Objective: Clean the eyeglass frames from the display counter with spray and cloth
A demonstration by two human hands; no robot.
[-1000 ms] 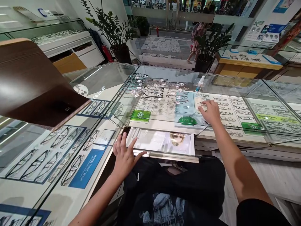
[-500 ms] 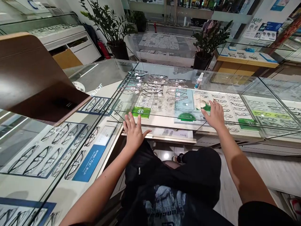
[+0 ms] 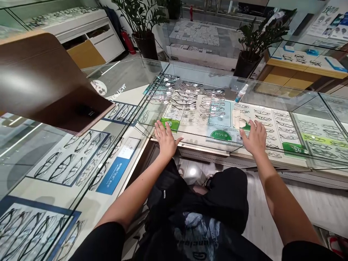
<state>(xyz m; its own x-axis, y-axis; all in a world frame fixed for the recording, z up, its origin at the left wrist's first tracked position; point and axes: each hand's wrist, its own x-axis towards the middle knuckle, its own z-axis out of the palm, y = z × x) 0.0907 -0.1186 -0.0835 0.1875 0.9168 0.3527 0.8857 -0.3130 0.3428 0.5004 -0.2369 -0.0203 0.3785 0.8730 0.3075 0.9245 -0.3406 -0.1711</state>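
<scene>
My left hand (image 3: pixel 166 141) is spread wide, palm down at the front edge of the glass display counter (image 3: pixel 190 135), thumb pointing across toward my right; I hold nothing in it. Just below that edge, between my two hands, sits the drawer front (image 3: pixel 206 149), close in under the counter. My right hand (image 3: pixel 255 139) is open too, thumb set apart from loosely curved fingers, beside a crumpled cream cloth (image 3: pixel 239 119) with a green piece (image 3: pixel 247 126) at its near side. I can't tell whether my fingertips touch either one. Beyond my hands, rows of eyeglasses (image 3: pixel 186 100) lie toward the counter's left, the right-hand rows overlapping a light blue panel (image 3: pixel 225 114). A small spray bottle (image 3: pixel 241 93) stands past the cloth. To my left, a blue card (image 3: pixel 112 177) lies next to more framed spectacles, and a brown wood-grain panel (image 3: pixel 46 76) juts in above that side counter (image 3: pixel 130 165).
</scene>
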